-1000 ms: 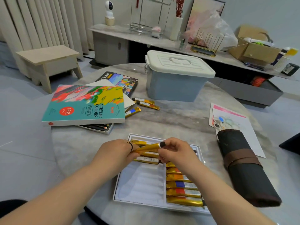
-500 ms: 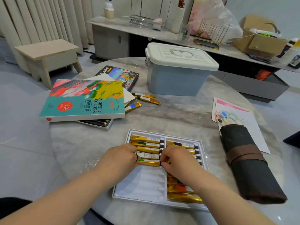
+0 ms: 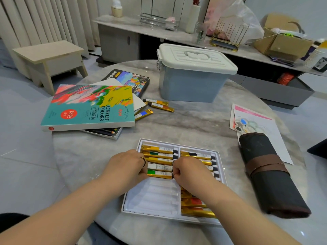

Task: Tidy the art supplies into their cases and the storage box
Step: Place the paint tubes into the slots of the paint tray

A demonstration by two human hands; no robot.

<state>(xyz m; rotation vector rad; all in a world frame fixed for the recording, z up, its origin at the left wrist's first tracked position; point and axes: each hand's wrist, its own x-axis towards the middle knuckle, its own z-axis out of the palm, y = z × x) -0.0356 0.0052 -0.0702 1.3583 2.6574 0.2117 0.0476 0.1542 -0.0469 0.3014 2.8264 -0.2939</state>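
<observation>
Two hands press one gold paint tube [image 3: 160,174] into the fifth slot of the tray's [image 3: 222,157] left column: the left hand [image 3: 126,167] has its fingers curled onto the tube's crimped end, and the right hand [image 3: 192,175] has its fingers bunched on the cap end, though the wide-angle view hides the fingertips, so whether they pinch or merely push is hard to say. Seating tubes in their case is the step in hand; four empty slots lie below it in that column. The next move probably calls for a reach up and left to the loose tubes [image 3: 155,106] lying between the acrylic box lid [image 3: 88,106] and the storage box [image 3: 192,75]. That lid rests on an open pencil tin [image 3: 108,132], with a second colourful case [image 3: 131,80] behind it, and at least one tube tucks partly under the paper there, so it may need sliding out. The storage box is shut and must be opened later. Far right, a rolled brush wrap [image 3: 269,172] lies over painted paper [image 3: 256,122], well apart from the tray.
</observation>
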